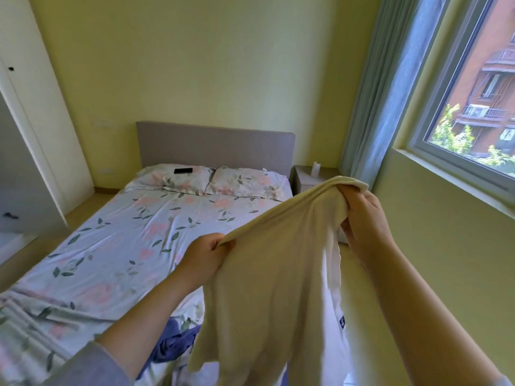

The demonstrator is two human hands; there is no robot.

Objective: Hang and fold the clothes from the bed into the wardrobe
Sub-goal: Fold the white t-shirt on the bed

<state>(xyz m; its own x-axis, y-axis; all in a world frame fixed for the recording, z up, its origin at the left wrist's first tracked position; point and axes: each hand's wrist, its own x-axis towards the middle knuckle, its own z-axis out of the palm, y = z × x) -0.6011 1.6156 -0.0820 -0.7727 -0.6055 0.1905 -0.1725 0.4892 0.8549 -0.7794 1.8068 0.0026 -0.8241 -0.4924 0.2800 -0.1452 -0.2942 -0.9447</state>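
A cream-coloured garment (267, 288) hangs in the air in front of me, above the near right corner of the bed (117, 246). My left hand (203, 260) pinches its upper left edge. Higher up, my right hand (362, 221) is closed on a bunched part of its top right edge. Below the garment, a blue piece of clothing (172, 344) lies crumpled on the floral sheet, partly hidden by my left arm. The white wardrobe (30, 135) stands at the far left, its interior barely visible.
Two floral pillows (206, 181) lie at the grey headboard, with a black phone (183, 170) on the left one. A bedside table (312, 176) with a small white bottle stands right of the bed. A window (473, 101) and blue curtain fill the right wall.
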